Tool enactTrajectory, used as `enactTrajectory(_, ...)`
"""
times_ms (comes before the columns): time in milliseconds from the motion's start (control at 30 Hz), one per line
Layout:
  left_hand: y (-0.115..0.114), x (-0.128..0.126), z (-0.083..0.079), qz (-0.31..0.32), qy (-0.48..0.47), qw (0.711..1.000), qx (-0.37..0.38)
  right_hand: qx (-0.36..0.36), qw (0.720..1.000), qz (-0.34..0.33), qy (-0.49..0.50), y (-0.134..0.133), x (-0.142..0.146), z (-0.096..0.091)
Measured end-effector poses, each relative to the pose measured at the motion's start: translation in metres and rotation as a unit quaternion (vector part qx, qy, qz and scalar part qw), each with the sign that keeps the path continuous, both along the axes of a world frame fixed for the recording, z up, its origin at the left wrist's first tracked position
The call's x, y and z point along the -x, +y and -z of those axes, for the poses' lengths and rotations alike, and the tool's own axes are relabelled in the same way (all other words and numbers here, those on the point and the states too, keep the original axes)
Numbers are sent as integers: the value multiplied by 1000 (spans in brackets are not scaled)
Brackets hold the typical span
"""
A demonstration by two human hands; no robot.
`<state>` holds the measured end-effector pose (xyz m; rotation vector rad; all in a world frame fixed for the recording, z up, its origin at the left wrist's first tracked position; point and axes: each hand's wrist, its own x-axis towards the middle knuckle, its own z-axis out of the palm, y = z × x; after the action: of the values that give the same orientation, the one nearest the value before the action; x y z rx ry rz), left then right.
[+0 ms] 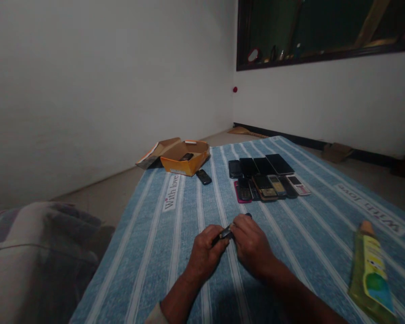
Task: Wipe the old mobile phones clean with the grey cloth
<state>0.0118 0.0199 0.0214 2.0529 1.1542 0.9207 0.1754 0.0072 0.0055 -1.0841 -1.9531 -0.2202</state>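
Note:
Both hands are closed around a small dark mobile phone (225, 232), tilted and seen nearly edge-on above the striped cloth. My left hand (205, 252) grips its left end, while my right hand (253, 243) pinches the other end; fingers cover much of it. Beyond my right hand lie two rows of phones: keypad phones such as a black-and-gold one (264, 186) in front, and dark flat-screen phones such as the large one (279, 164) behind. Farther left, a single black phone (203, 177) lies beside an open orange cardboard box (184, 165), which has another dark phone (186, 157) inside.
Blue-and-white striped cloth (155, 270) covers the table. A bottle of yellow-green liquid (371, 274) lies at the right. Crumpled fabric (43, 256) is at the lower left, beside the table. White walls stand behind, with a dark-framed window (324, 58) at upper right.

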Motion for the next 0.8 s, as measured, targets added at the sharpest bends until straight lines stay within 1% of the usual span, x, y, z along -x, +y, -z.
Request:
enactTrajectory(100,-1,0,-3,0,1,1000,2,10,999,26,18,9,-22,-3)
enactTrajectory(200,-1,-1,-4,1,2,1000,1,14,998,42,42,12,-29,-5)
enactTrajectory(300,0,-1,-2,-1,-1,1000,3,1,999,16,45,4,-14,-5)
enactTrajectory(333,0,-1,-1,-1,-1,1000,5,7,999,-3,35,0,-7,-5)
enactTrajectory(400,0,-1,1,0,3,1000,6,-2,999,-38,14,-6,7,-4)
enactTrajectory(467,1,0,1,3,7,1000,4,2,999,-44,-8,-8,11,-3)
enactTrajectory(533,1,0,1,6,9,1000,2,14,999,-25,-14,-5,6,-3)
enactTrajectory(700,1,-1,0,6,-2,1000,-5,23,999,33,18,7,-22,-5)
enactTrajectory(800,1,-2,0,1,-1,1000,-5,16,999,35,20,5,-16,-3)
